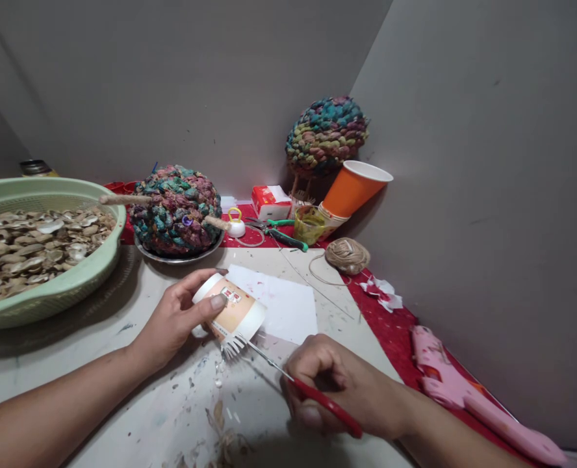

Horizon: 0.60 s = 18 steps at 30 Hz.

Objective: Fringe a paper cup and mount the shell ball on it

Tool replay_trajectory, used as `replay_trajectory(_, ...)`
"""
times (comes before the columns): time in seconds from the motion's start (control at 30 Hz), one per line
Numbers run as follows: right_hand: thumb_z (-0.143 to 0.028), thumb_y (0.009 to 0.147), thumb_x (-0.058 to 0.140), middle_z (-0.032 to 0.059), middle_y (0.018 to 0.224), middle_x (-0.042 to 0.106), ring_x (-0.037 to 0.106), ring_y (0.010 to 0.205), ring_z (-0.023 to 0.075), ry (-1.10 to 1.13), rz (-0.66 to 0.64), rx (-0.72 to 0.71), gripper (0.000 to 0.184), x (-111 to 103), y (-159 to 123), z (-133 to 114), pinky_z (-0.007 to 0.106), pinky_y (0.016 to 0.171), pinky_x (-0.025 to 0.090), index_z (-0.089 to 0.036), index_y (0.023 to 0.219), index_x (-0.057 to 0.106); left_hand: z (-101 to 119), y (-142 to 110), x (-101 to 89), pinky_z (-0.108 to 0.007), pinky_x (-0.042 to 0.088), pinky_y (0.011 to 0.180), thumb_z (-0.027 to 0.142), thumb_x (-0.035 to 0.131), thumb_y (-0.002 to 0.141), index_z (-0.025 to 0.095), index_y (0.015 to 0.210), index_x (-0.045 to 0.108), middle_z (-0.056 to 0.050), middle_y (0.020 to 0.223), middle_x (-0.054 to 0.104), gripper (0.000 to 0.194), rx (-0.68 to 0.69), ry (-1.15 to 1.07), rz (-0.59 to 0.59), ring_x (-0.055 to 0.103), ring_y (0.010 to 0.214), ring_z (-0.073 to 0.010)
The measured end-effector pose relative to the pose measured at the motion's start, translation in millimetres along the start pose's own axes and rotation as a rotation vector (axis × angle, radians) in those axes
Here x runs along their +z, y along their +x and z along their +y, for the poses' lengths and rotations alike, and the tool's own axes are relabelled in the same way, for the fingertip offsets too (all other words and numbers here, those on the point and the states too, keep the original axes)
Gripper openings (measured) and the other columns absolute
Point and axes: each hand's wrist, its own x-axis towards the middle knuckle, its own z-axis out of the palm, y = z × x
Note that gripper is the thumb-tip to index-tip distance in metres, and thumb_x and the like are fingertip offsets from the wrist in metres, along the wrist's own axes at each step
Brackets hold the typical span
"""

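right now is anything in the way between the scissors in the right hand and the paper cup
Nothing visible stands between them. The scissors in the right hand reach the fringed edge of the paper cup with their blades. The left hand holds the cup, its thumb on the printed wall, clear of the blades.

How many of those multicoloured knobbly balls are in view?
2. One knobbly ball sits in the metal dish, just right of the green basket; the other ball is farther back, behind the orange cup.
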Motion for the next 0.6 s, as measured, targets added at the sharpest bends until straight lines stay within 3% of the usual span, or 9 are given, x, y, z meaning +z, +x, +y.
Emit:
replay_trajectory(0.23, -0.074, 0.073, 0.071, 0.0033, 0.05, 0.049, 0.04, 0.047, 0.0079, -0.017, 0.015, -0.013, 0.067, -1.6, -0.6, -4.9, 0.021, 0.043, 0.029, -0.012, 0.054, 0.054, 0.2, 0.6, -3.3, -0.022, 0.051, 0.074, 0.037, 0.079, 0.08, 0.024, 0.116, 0.069, -0.001, 0.1, 0.072, 0.039, 0.104, 0.04, 0.044, 0.063, 0.087, -0.0159)
replay_trajectory(0.6, -0.063, 0.078, 0.073, 0.0007, 0.05, 0.047, 0.037, 0.048, 0.0063, 0.013, 0.041, -0.082, 0.061, -0.3, -0.6, -2.7, 0.018, 0.043, 0.03, -0.012, 0.053, 0.053, 1.1, -0.8, -1.0, -0.022, 0.051, 0.07, 0.037, 0.081, 0.078, 0.022, 0.116, 0.068, -0.003, 0.1, 0.073, 0.043, 0.07, 0.039, 0.035, 0.063, 0.083, -0.0167)
